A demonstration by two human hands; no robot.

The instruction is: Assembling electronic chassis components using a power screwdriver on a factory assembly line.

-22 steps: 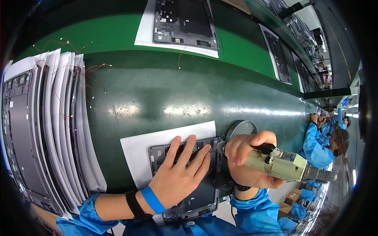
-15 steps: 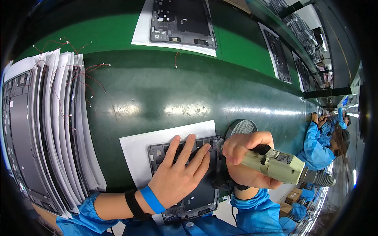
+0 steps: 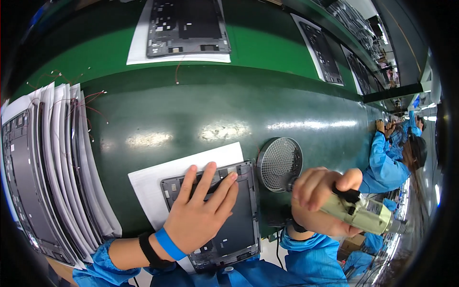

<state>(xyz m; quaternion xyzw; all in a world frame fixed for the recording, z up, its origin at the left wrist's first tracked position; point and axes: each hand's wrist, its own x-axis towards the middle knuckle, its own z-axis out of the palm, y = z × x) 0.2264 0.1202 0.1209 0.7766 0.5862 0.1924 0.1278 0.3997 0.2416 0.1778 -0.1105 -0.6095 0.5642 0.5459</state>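
Note:
My left hand (image 3: pixel 200 210) lies with fingers spread on a dark tablet back housing (image 3: pixel 234 239), pressing its upper part. Under the housing is a white paper sheet (image 3: pixel 143 186). My right hand (image 3: pixel 318 203) is wrapped round a pale green electric screwdriver (image 3: pixel 361 213), held tilted with its tip end to the left. That tip end reaches the lower right rim of a round, dark tray (image 3: pixel 279 162) with a perforated grid; whether it touches cannot be made out. A black band and a blue band circle my left wrist.
On the left stands a stack of housings (image 3: pixel 19 167) with white sheets between them and thin red wires (image 3: pixel 93 98) on top. Another housing (image 3: pixel 186 28) lies on the green belt beyond, with more at the right. Co-workers in blue (image 3: pixel 387 162) sit at the far right.
My right hand has carried the screwdriver off the housing's upper right corner, rightward to the round tray, which is now uncovered. My left hand stays on the housing. The whole view has shifted slightly.

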